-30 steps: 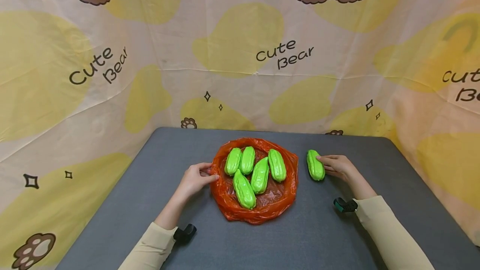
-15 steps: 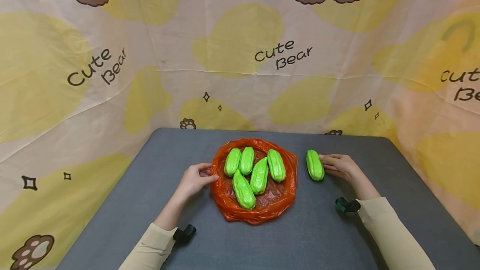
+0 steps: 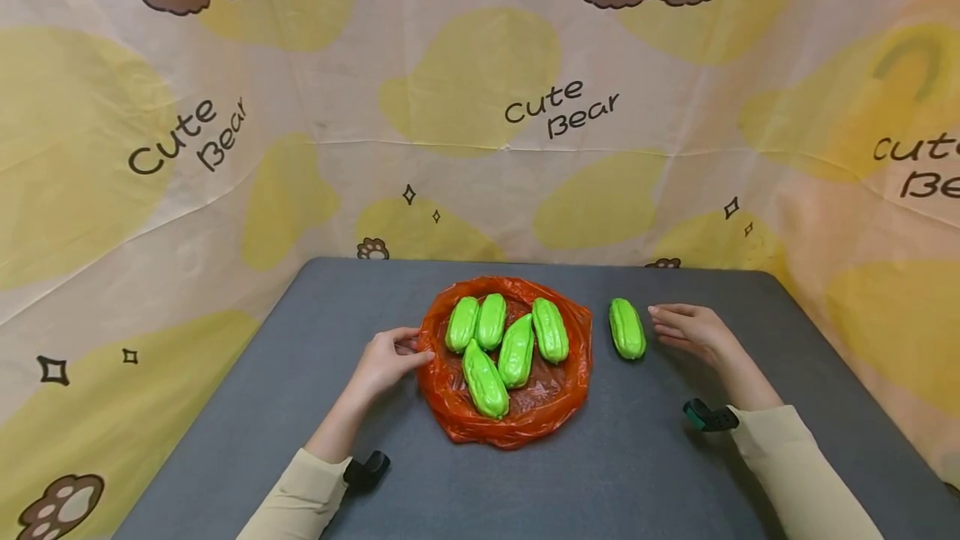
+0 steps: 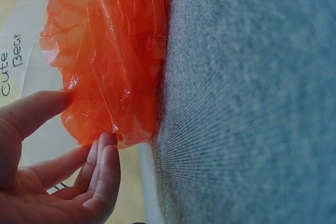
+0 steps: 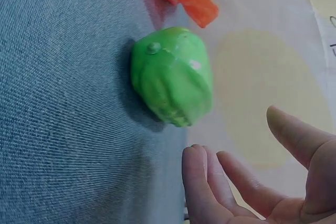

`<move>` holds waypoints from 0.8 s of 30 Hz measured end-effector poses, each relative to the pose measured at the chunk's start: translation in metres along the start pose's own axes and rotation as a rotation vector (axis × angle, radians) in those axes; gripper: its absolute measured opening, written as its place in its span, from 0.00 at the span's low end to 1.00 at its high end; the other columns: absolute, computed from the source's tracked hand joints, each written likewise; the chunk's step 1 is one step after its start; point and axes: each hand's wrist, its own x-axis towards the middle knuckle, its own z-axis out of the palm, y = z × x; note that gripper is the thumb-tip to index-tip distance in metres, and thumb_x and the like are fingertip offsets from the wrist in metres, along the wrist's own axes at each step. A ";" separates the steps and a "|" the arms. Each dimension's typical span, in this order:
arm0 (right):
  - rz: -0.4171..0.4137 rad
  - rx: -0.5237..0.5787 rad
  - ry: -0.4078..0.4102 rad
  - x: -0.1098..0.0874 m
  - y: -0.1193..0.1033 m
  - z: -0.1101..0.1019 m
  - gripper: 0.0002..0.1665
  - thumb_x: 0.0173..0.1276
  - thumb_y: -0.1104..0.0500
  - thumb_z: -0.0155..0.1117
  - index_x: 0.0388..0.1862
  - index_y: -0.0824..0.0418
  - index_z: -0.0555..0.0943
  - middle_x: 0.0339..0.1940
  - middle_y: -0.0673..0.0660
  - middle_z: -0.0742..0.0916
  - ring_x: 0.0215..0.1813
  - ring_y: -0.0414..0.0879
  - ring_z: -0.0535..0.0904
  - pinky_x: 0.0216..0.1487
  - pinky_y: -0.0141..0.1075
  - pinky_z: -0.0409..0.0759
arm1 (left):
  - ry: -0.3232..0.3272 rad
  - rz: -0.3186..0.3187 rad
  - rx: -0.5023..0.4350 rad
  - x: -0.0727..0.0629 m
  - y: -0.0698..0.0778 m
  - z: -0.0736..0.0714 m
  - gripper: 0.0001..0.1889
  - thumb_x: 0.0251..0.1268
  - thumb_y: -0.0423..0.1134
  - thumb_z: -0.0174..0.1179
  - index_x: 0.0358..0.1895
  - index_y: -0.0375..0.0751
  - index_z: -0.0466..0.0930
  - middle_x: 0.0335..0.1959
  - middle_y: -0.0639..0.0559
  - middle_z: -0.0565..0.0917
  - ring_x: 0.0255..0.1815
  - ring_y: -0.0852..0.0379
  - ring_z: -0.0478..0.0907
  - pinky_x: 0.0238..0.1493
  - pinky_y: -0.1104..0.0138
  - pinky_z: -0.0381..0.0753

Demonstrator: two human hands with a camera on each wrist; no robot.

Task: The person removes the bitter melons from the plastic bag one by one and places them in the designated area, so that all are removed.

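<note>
A red plastic bag (image 3: 450, 415) lies spread on the table with its rim rolled open. Inside it are several bright green, ridged, gourd-like toy vegetables (image 3: 485, 380). My left hand (image 3: 384, 363) holds the bag's left rim between thumb and fingers; in the left wrist view the thumb and fingertips touch the thin orange-red plastic (image 4: 113, 61). One more green ridged vegetable (image 3: 627, 328) lies on the table right of the bag. Beside it, my right hand (image 3: 696, 332) is apart from it with fingers extended and holding nothing. The right wrist view shows the gap between fingertips and vegetable (image 5: 170, 77).
The grey cloth-covered table (image 3: 600, 473) has its far edge against a printed curtain (image 3: 465, 107). Black bands, the left one (image 3: 367, 471) and the right one (image 3: 708, 417), sit at the wrists by the cream sleeves.
My right hand has let go of the single green vegetable and drawn back to the right. The vegetable stays on the table; my left hand keeps its place at the bag rim.
</note>
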 end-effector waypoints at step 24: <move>-0.178 -0.083 -0.009 -0.034 -0.030 0.022 0.43 0.69 0.42 0.55 0.72 0.68 0.58 0.70 0.69 0.67 0.68 0.61 0.68 0.59 0.41 0.75 | -0.001 0.013 0.004 -0.001 -0.001 0.000 0.28 0.53 0.42 0.70 0.56 0.30 0.77 0.39 0.41 0.84 0.37 0.52 0.82 0.34 0.65 0.81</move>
